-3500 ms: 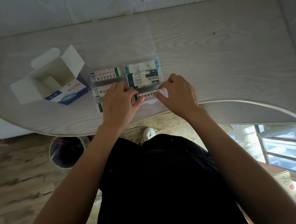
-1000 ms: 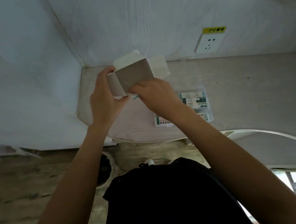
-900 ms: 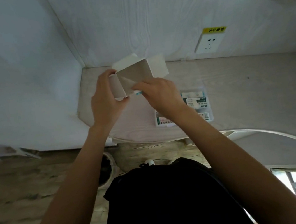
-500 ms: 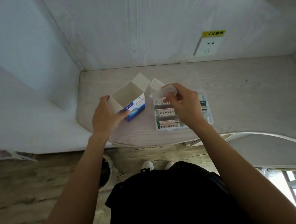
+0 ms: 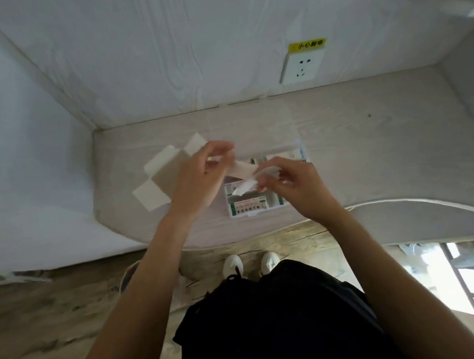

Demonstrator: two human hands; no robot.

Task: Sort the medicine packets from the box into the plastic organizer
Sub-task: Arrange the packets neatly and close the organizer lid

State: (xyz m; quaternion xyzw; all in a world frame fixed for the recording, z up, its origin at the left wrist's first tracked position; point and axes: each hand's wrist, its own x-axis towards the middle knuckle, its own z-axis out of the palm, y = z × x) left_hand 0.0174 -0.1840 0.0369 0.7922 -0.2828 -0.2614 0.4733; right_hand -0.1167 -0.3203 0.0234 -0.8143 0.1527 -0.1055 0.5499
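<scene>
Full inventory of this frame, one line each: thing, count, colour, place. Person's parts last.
cardboard box: 1, white, flaps open, on the desk left of the organizer
plastic organizer: 1, clear, near the desk's front edge, partly behind the hands
medicine packets: several, white with green and red print, in the organizer; exact count hidden
paper strip: 1, white, blurred, held between both hands above the organizer
desk: 1, pale wood grain
wall socket: 1, white, yellow label above it, on the back wall
shoes: 2, white, on the wooden floor
left hand: 1, grip on the strip's left end
right hand: 1, grip on its right end
</scene>
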